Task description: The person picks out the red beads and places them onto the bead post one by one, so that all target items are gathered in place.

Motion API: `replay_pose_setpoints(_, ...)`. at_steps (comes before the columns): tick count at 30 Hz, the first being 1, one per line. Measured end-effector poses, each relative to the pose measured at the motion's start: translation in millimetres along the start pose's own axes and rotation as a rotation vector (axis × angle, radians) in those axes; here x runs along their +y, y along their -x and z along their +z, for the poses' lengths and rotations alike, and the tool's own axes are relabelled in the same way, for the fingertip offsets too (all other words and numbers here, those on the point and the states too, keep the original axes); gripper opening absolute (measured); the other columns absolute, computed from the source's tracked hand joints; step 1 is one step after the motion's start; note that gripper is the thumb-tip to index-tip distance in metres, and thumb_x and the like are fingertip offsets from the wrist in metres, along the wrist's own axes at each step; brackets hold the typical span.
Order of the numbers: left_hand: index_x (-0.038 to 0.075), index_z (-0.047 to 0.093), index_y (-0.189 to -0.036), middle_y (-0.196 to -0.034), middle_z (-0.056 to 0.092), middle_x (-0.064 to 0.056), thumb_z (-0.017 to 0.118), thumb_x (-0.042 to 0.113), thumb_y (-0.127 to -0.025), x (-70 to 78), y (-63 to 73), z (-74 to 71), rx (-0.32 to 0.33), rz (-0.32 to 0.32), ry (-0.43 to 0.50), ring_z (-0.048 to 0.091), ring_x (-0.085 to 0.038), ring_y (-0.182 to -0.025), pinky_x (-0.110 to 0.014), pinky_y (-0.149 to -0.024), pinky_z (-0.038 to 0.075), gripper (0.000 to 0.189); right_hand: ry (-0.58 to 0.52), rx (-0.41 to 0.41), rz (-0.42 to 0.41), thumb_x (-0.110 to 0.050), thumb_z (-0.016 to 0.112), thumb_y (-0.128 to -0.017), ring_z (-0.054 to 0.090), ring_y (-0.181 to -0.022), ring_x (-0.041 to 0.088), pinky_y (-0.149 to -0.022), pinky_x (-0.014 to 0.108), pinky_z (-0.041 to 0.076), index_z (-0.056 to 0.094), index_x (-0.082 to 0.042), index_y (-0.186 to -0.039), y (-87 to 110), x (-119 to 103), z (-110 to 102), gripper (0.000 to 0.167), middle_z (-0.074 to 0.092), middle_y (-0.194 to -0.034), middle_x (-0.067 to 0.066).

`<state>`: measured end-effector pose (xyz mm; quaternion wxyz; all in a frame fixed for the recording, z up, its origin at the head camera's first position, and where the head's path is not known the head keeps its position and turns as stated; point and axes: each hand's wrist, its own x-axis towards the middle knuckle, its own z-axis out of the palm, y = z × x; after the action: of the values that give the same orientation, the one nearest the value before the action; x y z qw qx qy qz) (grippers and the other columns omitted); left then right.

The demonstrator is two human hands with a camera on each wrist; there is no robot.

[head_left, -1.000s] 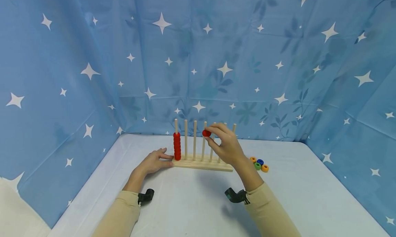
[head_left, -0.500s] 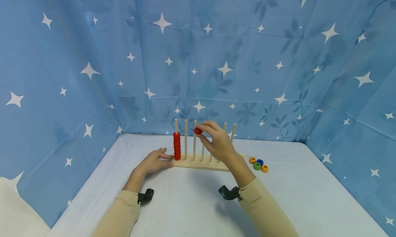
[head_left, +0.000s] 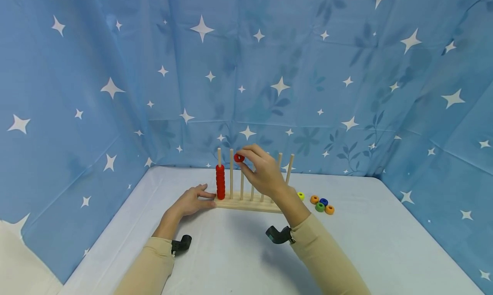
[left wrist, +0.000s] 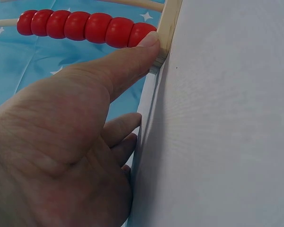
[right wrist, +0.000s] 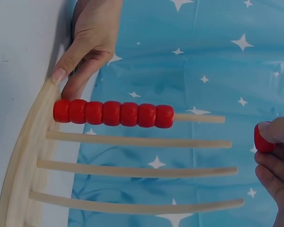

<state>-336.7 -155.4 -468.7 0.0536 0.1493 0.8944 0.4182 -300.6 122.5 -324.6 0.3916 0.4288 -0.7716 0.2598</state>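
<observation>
A wooden bead rack (head_left: 246, 206) stands on the table, with a row of upright pegs. Its leftmost peg carries a stack of several red beads (right wrist: 111, 113), and bare wood shows above the top one. My left hand (head_left: 190, 201) grips the left end of the rack's base, its thumb at the front edge beside the lowest bead in the left wrist view. Between thumb and fingertips my right hand (head_left: 265, 171) pinches one red bead (head_left: 239, 158), raised near peg-top height. That bead is right of the stacked peg and apart from its tip in the right wrist view.
Right of the rack lie several loose beads: a yellow bead (head_left: 301, 196), a blue bead (head_left: 323, 202), a green bead (head_left: 320, 207) and orange beads (head_left: 329, 209). A blue star-patterned curtain (head_left: 246, 72) hangs behind the white table (head_left: 231, 256).
My right hand has moved left and slightly up with the red bead, from over the middle pegs toward the stacked peg. The left hand has stayed in place.
</observation>
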Motion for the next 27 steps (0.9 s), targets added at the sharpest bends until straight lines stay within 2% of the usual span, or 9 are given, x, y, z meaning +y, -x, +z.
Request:
replay_pose_setpoints(18,0.017,0.079,-0.124,-0.165,0.039,-0.020,0.084,0.033,-0.089,0.6,0.3,-1.1,0.004,-0.003,0.005,0.021,-0.044,-0.159,-0.070,-0.123,0.019,0.040,0.000,-0.009,-0.010,-0.002,0.075,-0.094,0.071,-0.093,0.023,-0.078,0.030,0.062,0.074,0.000,-0.117,-15.8,-7.3,9.0,0.023,0.069,-0.114,0.010)
replay_pose_setpoints(27,0.019,0.079,-0.125,-0.165,0.039,-0.018,0.084,0.036,-0.088,-0.3,0.2,-0.5,0.000,-0.019,0.000,0.021,-0.043,-0.159,-0.070,-0.123,0.020,0.040,-0.012,-0.034,-0.007,0.001,0.071,-0.097,0.070,-0.096,0.023,-0.080,0.029,0.061,0.072,0.002,-0.127,-22.4,-6.2,15.9,0.030,0.069,-0.117,0.013)
